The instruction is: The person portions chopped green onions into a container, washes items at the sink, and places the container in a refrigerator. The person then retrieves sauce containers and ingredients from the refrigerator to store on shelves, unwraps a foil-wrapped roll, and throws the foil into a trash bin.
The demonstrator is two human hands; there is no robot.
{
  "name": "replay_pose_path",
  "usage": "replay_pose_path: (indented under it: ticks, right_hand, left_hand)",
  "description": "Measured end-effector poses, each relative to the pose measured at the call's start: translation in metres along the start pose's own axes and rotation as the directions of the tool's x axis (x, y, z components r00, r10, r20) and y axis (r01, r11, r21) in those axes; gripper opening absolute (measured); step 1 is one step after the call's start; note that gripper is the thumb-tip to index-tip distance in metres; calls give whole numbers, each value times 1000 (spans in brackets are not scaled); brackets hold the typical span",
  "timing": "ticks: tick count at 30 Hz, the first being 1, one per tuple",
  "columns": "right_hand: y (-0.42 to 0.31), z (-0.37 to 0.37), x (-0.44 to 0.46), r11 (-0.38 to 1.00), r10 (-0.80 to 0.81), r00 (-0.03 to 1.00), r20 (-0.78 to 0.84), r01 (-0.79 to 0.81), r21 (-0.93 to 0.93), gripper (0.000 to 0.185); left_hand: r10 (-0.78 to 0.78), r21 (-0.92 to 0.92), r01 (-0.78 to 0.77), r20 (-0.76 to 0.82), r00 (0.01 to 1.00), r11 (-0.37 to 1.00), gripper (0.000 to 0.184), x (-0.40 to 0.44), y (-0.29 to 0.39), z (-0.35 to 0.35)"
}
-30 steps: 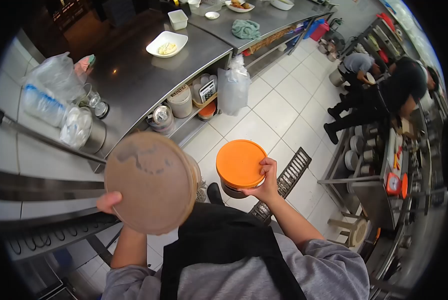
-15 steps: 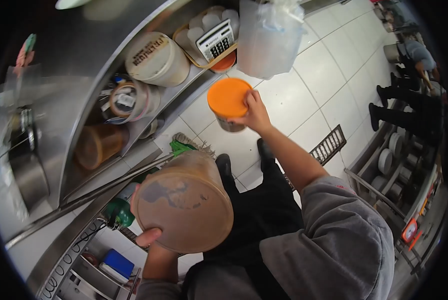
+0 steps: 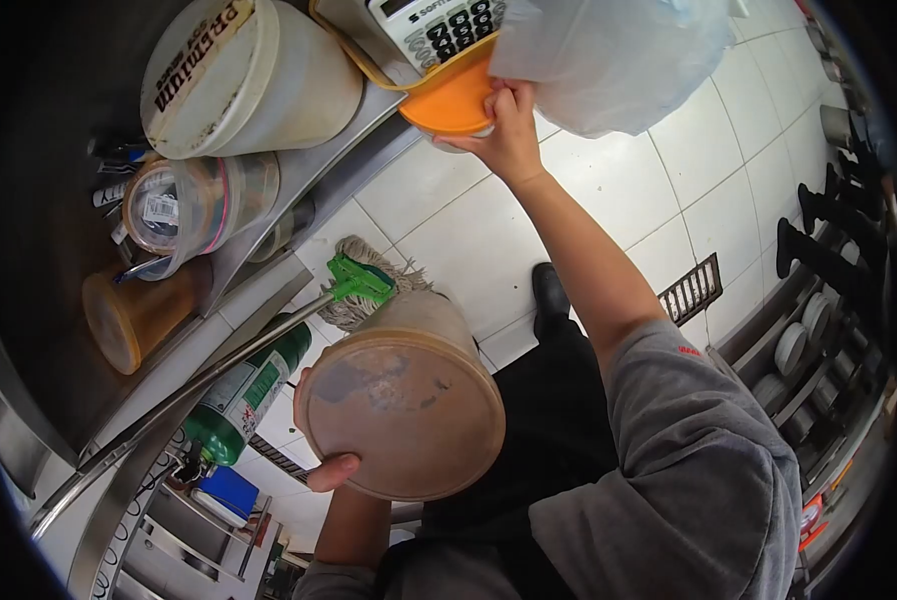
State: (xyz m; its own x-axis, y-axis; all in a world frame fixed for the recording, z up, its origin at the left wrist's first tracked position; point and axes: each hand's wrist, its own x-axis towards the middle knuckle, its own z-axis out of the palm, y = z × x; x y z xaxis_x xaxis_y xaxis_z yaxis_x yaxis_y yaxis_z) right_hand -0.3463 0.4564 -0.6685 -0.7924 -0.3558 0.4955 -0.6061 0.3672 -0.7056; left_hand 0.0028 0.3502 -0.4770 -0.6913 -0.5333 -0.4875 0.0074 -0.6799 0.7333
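Two bare hands are well apart, each clamped on a round plastic tub. Nearest, the left hand (image 3: 332,473) grips a large brownish translucent tub (image 3: 404,415), tilted so that its grey-smudged lid faces the camera, thumb over the rim. Around it are the wearer's black clothing (image 3: 579,420) and a short grey sleeve (image 3: 684,425). Farther forward, the right hand (image 3: 511,130) is closed on a tub with a flat orange lid (image 3: 451,108), fingers curled over the top and thumb at the rim. This tub is at the edge of a metal shelf (image 3: 314,160), its lid partly hidden by a yellow-rimmed basket (image 3: 394,80) that holds a white calculator with black keys (image 3: 449,32). Whether the tub touches the shelf, I cannot tell.

Just right of it is a bulging whitish plastic bag (image 3: 619,65). On the shelf, to the left, are a cream bucket marked "PREMIUM" (image 3: 304,80) and a clear tub with a pink band (image 3: 241,195); lower down lies an amber tub (image 3: 134,315).

Beyond the brownish tub, a grey string mop with a green clamp (image 3: 361,280) lies on white floor tiles (image 3: 479,240), near a labelled green container (image 3: 254,395). At far right are a dark floor grate (image 3: 693,288), stacked pots (image 3: 793,346) and another person's dark-clad legs (image 3: 837,222).
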Motion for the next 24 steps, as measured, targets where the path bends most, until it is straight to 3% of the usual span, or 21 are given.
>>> replay_pose_path:
  ticks: [2,9,11,14,15,17,21,23,24]
  right_hand:
    - [-6,-6,-2,996,-75,997,-31,73,-56,74]
    - [24,8,18,978,-76,983,-164,42,-202,75]
    - [36,27,25,974,-141,975,-170,106,-202,74]
    - [43,43,28,952,69,998,-8,-68,-298,66]
    - [43,42,27,952,62,998,-3,-61,-299,66]
    - [43,37,23,900,266,960,87,-215,-380,63]
    - [42,11,19,917,265,943,202,-181,-356,67]
    - [52,15,10,925,51,998,44,-31,-379,75]
    - [46,18,12,926,50,998,50,-28,-376,75]
  left_hand:
    - [11,-7,-11,-11,1000,1000,94,1,-3,-3]
    - [42,-29,-44,-55,998,999,96,1,-16,-18]
    - [43,-38,-45,-63,997,998,97,3,-22,-19]
    - [47,-53,-50,-57,997,997,98,8,-33,-18]
    - [53,-58,-56,-51,997,997,98,9,-36,-17]
    - [44,-48,-45,-18,999,998,99,8,-41,-19]
    - [38,-159,-37,7,999,987,97,33,-51,8]
    - [24,-151,-29,-35,999,988,97,44,-56,15]
    - [89,-93,-91,-28,996,992,95,51,-58,19]
